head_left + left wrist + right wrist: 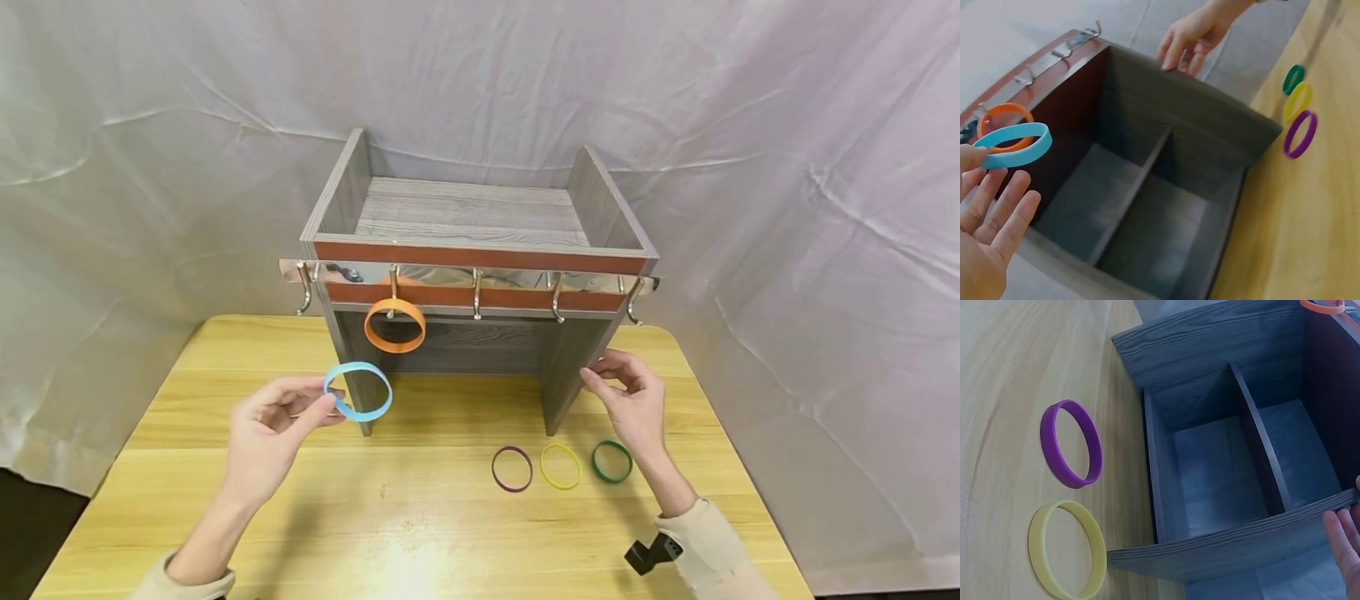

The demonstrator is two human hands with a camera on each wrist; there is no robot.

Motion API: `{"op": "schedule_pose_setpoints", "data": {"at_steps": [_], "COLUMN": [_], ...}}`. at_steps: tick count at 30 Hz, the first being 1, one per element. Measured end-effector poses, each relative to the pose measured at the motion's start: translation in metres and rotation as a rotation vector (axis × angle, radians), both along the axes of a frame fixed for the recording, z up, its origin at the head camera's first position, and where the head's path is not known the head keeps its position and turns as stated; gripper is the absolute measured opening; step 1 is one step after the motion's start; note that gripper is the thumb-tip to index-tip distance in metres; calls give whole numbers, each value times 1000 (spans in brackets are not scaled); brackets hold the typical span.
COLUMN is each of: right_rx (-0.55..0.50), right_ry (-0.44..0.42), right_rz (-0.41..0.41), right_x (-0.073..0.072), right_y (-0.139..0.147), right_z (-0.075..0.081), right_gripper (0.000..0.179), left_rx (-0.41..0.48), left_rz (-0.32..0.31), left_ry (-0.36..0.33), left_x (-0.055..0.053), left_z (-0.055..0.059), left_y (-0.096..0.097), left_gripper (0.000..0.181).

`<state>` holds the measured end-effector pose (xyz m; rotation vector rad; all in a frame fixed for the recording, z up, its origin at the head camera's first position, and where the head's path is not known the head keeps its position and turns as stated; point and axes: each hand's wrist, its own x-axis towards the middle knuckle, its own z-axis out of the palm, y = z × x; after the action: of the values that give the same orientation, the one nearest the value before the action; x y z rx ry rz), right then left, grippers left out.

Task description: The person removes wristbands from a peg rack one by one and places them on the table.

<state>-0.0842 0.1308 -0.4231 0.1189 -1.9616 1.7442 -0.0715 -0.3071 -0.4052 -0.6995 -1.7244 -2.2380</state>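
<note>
My left hand [262, 433] pinches a light blue wristband [358, 392] between thumb and fingers, in front of the left side of a grey wooden shelf [472, 204]. Just beyond it, an orange wristband [395, 327] hangs on the second hook from the left. In the left wrist view, the blue band [1016, 144] overlaps the orange one, and the other fingers spread below it. My right hand [630, 400] holds the front edge of the shelf's right side panel [573, 375], thumb and fingers on either side. The right wrist view shows only part of that hand [1347, 550].
A metal rail with several hooks [476, 292] runs across the shelf's front. Purple [512, 469], yellow [560, 467] and green [612, 462] wristbands lie on the wooden table [420, 517], front right. Pale cloth [480, 75] hangs behind and at both sides.
</note>
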Motion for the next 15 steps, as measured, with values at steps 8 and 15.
{"op": "schedule_pose_setpoints", "data": {"at_steps": [8,15], "right_rx": [-6,8], "right_ry": [15,7], "right_rz": [10,4], "right_x": [0,0], "right_y": [0,0], "right_z": [1,1], "right_gripper": [27,27], "left_rx": [-8,-58], "left_rz": [-94,-102], "left_ry": [-37,-117], "left_x": [1,1], "left_z": [-30,-53], "left_y": [22,33], "left_gripper": [30,32]}}
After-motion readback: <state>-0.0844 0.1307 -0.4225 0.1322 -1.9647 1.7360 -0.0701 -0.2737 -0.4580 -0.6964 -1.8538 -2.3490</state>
